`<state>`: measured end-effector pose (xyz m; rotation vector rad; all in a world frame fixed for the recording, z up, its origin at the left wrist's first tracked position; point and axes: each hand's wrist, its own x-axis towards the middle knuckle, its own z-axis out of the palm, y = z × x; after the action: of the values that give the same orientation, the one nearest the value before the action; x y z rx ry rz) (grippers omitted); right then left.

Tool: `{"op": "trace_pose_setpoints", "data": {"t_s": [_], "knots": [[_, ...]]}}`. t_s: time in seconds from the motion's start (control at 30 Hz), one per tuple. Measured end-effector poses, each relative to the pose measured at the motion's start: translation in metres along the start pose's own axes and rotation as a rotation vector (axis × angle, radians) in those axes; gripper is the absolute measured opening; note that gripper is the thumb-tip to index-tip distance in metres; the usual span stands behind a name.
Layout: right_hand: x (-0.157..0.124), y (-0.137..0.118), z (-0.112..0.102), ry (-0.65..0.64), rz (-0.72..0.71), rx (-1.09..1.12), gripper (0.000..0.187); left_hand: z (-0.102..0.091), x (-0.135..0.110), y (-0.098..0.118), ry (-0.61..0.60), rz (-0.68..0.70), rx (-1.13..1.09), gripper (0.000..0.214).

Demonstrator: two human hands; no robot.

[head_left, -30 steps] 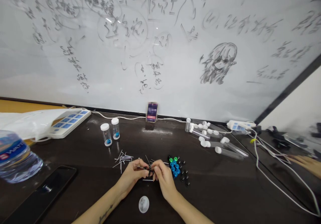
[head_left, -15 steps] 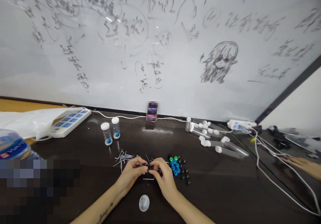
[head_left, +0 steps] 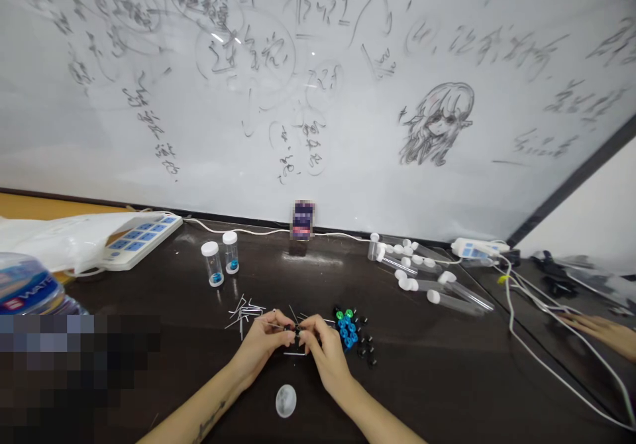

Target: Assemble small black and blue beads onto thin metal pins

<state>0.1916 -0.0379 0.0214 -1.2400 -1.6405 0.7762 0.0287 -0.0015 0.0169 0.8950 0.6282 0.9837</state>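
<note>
My left hand (head_left: 259,342) and my right hand (head_left: 324,346) meet over the dark table, fingertips pinched together. Between them is a small black part (head_left: 297,331), mostly covered by the fingers, so its kind is unclear. A thin metal rod shows along my left fingers. L-shaped hex keys (head_left: 242,313) lie in a loose pile beside my left hand, and another hex key (head_left: 294,354) lies just below the fingertips. Right of my right hand are several blue ring-like pieces (head_left: 348,331), green ones (head_left: 344,314) and small black pieces (head_left: 370,351).
A round translucent piece (head_left: 285,401) lies between my forearms. Two capped vials (head_left: 212,265) stand at back left, near a power strip (head_left: 144,242). Clear tubes with white caps (head_left: 437,291) lie at back right. Another person's hand (head_left: 601,331) rests by white cables at far right.
My fingertips have shifted slightly around the small black part, still pinched together. The view has moved a little; the other things on the table stay in place.
</note>
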Motion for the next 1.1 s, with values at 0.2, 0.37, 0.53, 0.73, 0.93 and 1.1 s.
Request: {"op": "trace_pose_setpoints", "data": {"t_s": [0.2,0.37,0.53,0.73,0.93,1.1], "knots": [[0.0,0.0013,0.0011,0.03,-0.034,-0.042,0.011,-0.0039,0.0029,-0.0014,0.02,0.028,0.038,0.018],[0.0001,0.0022,0.001,0.071,-0.094,-0.035,0.009,-0.0039,0.0017,-0.0021,0.026,0.02,0.023,0.018],[0.0007,0.0017,0.0001,0.011,-0.026,0.002,0.01,-0.0022,0.0005,-0.0013,0.006,0.005,0.002,0.018],[-0.0002,0.0043,0.001,0.042,-0.048,-0.008,0.006,-0.0022,0.0006,-0.0002,-0.013,0.003,-0.024,0.016],[0.0016,0.0057,0.0008,-0.011,0.002,0.024,0.011,-0.0021,0.0007,-0.0002,-0.004,-0.005,-0.017,0.018],[0.0018,0.0044,0.0007,0.028,-0.016,0.018,0.011,-0.0034,0.0012,-0.0005,0.004,-0.004,-0.008,0.018]]}}
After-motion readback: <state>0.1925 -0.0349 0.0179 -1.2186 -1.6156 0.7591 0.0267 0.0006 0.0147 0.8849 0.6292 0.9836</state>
